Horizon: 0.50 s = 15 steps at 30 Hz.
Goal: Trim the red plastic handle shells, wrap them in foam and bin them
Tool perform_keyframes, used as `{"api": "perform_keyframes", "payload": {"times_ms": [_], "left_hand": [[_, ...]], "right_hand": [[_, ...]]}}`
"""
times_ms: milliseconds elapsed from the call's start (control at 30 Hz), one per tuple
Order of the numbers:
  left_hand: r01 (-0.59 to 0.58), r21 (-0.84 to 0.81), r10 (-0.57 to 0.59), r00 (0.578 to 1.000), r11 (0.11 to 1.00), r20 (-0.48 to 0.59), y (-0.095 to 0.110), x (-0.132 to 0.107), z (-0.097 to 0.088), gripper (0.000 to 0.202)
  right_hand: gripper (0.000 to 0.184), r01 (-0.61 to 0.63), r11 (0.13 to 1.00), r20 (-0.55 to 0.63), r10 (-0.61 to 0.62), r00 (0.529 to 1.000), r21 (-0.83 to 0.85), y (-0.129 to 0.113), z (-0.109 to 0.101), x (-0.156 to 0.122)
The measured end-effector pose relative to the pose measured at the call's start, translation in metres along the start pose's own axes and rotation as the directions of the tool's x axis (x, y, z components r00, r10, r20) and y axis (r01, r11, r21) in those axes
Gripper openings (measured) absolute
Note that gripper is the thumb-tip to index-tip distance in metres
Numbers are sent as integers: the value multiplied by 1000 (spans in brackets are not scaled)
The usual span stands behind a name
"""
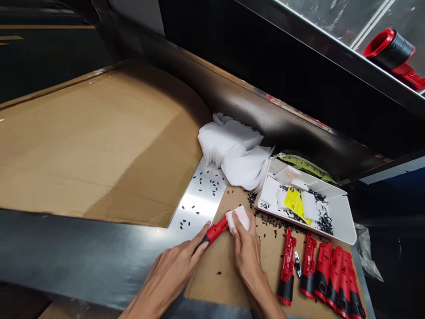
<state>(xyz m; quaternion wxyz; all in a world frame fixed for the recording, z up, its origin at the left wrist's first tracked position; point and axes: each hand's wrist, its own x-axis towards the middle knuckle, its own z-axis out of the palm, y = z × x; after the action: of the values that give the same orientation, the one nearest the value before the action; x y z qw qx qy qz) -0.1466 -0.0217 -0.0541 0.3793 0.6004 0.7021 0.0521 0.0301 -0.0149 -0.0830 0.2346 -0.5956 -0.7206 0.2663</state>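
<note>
My left hand (pixel 174 266) grips the black end of a red and black plastic tool housing (pixel 217 229), which points up and to the right. My right hand (pixel 246 252) holds a white sponge block (pixel 243 217) against the housing's red far end. That end is partly hidden by the block. Beneath both hands lies a brown cardboard sheet (pixel 212 283). Similar red and black housings (pixel 308 266) lie in a row to the right of my right hand, with a small metal nail clipper (pixel 298 264) among them.
A white tray (pixel 348 217) holds white blocks, yellow labels (pixel 294 201) and small black pieces. More black pieces are scattered on the cardboard and metal table (pixel 83 252). Stacked white sheets (pixel 229 141) stand behind. Large cardboard (pixel 116 146) covers the left; a red-black ring part (pixel 390 48) sits on the upper shelf.
</note>
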Motion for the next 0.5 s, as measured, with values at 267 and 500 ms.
{"api": "perform_keyframes", "payload": {"times_ms": [267, 500], "left_hand": [[-37, 237, 19, 997, 971, 79, 5, -4, 5, 62], [-14, 294, 13, 1000, 956, 6, 14, -7, 6, 33]], "right_hand": [[50, 62, 998, 30, -62, 998, 15, -3, -4, 3], [52, 94, 991, 109, -83, 991, -100, -13, -6, 10]]}}
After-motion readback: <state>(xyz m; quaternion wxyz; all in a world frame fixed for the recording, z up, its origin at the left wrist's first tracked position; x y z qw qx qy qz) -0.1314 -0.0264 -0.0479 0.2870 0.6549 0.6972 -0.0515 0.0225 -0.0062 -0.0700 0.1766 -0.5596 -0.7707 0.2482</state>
